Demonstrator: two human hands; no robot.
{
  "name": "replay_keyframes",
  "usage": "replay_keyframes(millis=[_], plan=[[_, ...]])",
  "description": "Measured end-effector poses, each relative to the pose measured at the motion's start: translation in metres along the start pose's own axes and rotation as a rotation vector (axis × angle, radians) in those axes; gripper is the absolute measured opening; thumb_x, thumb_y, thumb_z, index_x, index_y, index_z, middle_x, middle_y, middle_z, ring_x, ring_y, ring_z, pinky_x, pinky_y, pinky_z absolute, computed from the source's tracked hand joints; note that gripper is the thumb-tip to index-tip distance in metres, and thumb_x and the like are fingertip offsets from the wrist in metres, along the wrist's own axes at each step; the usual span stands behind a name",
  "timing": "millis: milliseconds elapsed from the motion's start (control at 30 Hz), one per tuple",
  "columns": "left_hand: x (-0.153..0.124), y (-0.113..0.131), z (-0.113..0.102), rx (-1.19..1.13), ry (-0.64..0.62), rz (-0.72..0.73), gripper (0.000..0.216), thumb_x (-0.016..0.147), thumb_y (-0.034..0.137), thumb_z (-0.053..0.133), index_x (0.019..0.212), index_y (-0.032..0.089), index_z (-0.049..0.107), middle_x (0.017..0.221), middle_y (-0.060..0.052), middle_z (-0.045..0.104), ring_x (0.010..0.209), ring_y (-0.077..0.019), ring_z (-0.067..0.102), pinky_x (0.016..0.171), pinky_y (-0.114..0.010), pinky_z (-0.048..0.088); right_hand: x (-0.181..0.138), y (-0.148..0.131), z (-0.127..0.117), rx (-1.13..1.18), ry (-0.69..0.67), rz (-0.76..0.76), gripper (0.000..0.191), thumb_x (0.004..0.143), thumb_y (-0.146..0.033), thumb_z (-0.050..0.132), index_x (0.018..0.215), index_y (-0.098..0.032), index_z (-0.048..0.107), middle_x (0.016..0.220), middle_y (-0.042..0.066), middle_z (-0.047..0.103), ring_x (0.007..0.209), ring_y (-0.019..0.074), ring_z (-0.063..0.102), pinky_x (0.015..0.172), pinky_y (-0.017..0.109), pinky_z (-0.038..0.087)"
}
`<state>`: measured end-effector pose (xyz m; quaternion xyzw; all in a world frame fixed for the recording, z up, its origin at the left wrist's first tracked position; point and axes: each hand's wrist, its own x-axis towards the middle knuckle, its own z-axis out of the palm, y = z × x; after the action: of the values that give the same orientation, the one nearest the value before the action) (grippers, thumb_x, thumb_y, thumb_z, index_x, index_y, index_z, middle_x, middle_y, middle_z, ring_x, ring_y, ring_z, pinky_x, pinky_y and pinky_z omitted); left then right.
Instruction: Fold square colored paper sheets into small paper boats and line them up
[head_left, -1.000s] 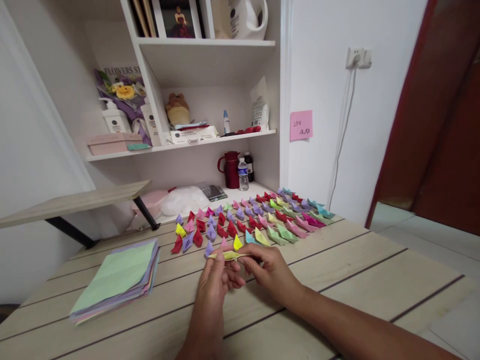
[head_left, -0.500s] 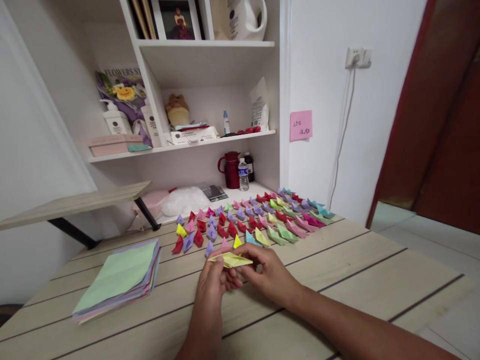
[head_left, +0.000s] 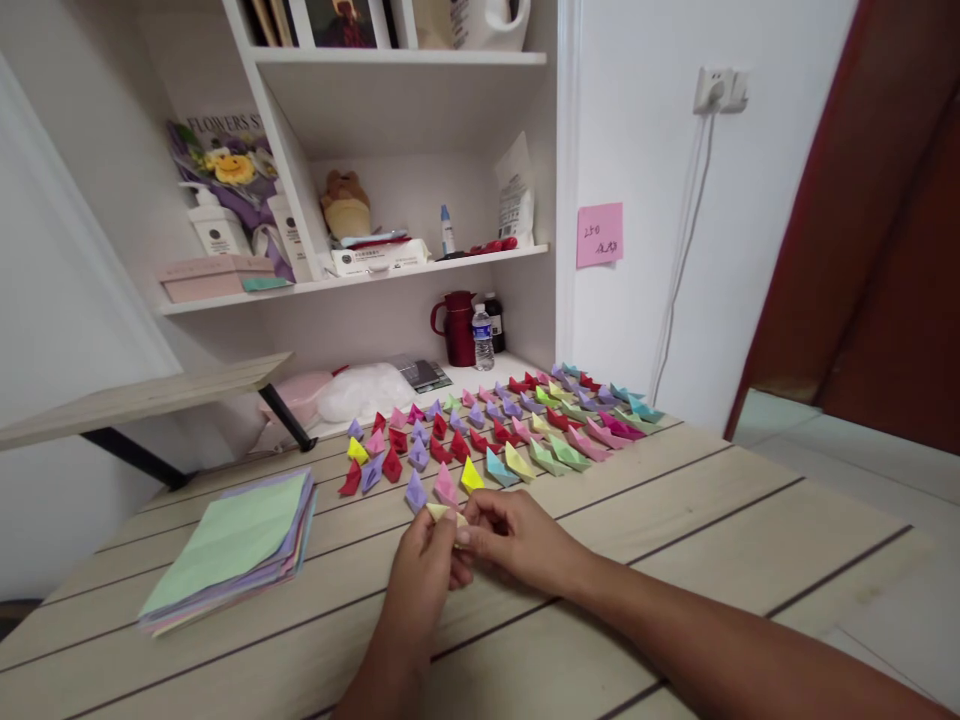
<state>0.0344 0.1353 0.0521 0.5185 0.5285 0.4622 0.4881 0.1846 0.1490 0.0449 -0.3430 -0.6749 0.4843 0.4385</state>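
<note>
Both of my hands meet over the wooden table (head_left: 675,540) and pinch a small pale yellow folded paper piece (head_left: 444,513). My left hand (head_left: 424,574) grips it from below, and my right hand (head_left: 510,540) closes on its right side. Most of the paper is hidden between the fingers. Just beyond the hands lie rows of several small folded paper boats (head_left: 495,430) in red, purple, pink, yellow, green and blue.
A stack of pastel paper sheets (head_left: 236,545) with a green sheet on top lies at the left. Behind the table stands a white shelf unit (head_left: 397,100) with bottles, a red jug (head_left: 459,328) and a water bottle (head_left: 484,338). A pink sticky note (head_left: 599,235) hangs on the wall.
The yellow paper, earlier stretched out long between my fingers, is now bunched small inside both hands. My hands have drawn closer together and the view has dropped slightly.
</note>
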Motion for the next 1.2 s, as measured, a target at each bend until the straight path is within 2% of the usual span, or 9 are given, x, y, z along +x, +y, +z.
replay_keyframes(millis=[200, 400, 600, 800, 1000, 1200], plan=[[-0.002, 0.002, 0.003, 0.112, -0.052, 0.006, 0.050, 0.072, 0.069, 0.059, 0.078, 0.019, 0.059, 0.054, 0.002, 0.059, 0.044, -0.0115, 0.053, 0.048, -0.025, 0.039, 0.004, 0.003, -0.003, 0.071, 0.007, 0.144, 0.025, 0.080, -0.040, 0.061, 0.066, -0.020, 0.053, 0.049, -0.005, 0.054, 0.040, 0.0098, 0.048, 0.035, 0.018, 0.037], [-0.003, 0.003, 0.003, 0.137, -0.118, 0.010, 0.059, 0.072, 0.077, 0.053, 0.083, 0.019, 0.058, 0.062, 0.001, 0.061, 0.046, -0.0121, 0.055, 0.050, -0.026, 0.040, 0.008, 0.003, -0.011, 0.123, 0.048, 0.200, 0.018, 0.074, -0.034, 0.062, 0.068, -0.019, 0.056, 0.048, -0.005, 0.054, 0.039, 0.0087, 0.049, 0.036, 0.016, 0.038], [-0.003, 0.001, 0.003, 0.094, -0.155, -0.005, 0.059, 0.072, 0.074, 0.055, 0.096, 0.020, 0.060, 0.074, 0.000, 0.065, 0.058, -0.0146, 0.060, 0.058, -0.029, 0.044, 0.010, 0.003, -0.013, 0.140, 0.063, 0.193, 0.024, 0.075, -0.038, 0.065, 0.067, -0.019, 0.054, 0.053, -0.003, 0.059, 0.041, 0.0080, 0.049, 0.036, 0.016, 0.039], [0.001, 0.001, 0.002, 0.054, -0.166, -0.033, 0.061, 0.068, 0.065, 0.065, 0.107, 0.018, 0.062, 0.086, -0.005, 0.069, 0.072, -0.0185, 0.063, 0.068, -0.032, 0.047, 0.011, 0.008, -0.014, 0.112, 0.090, 0.163, 0.022, 0.078, -0.037, 0.066, 0.070, -0.019, 0.056, 0.046, -0.008, 0.052, 0.036, 0.0074, 0.045, 0.035, 0.017, 0.037], [-0.002, 0.003, 0.000, 0.008, -0.209, -0.028, 0.061, 0.070, 0.058, 0.069, 0.116, 0.019, 0.064, 0.103, -0.009, 0.071, 0.089, -0.0215, 0.064, 0.078, -0.033, 0.047, 0.012, 0.010, -0.015, 0.094, 0.106, 0.146, 0.024, 0.079, -0.039, 0.067, 0.071, -0.019, 0.056, 0.050, -0.007, 0.052, 0.039, 0.0071, 0.046, 0.035, 0.016, 0.037], [0.000, 0.002, -0.002, -0.036, -0.240, -0.021, 0.056, 0.071, 0.051, 0.072, 0.117, 0.020, 0.065, 0.105, -0.008, 0.071, 0.094, -0.0222, 0.063, 0.083, -0.033, 0.046, 0.013, 0.012, -0.015, 0.067, 0.111, 0.140, 0.027, 0.081, -0.041, 0.065, 0.071, -0.019, 0.056, 0.049, -0.007, 0.052, 0.037, 0.0065, 0.044, 0.035, 0.016, 0.035]])
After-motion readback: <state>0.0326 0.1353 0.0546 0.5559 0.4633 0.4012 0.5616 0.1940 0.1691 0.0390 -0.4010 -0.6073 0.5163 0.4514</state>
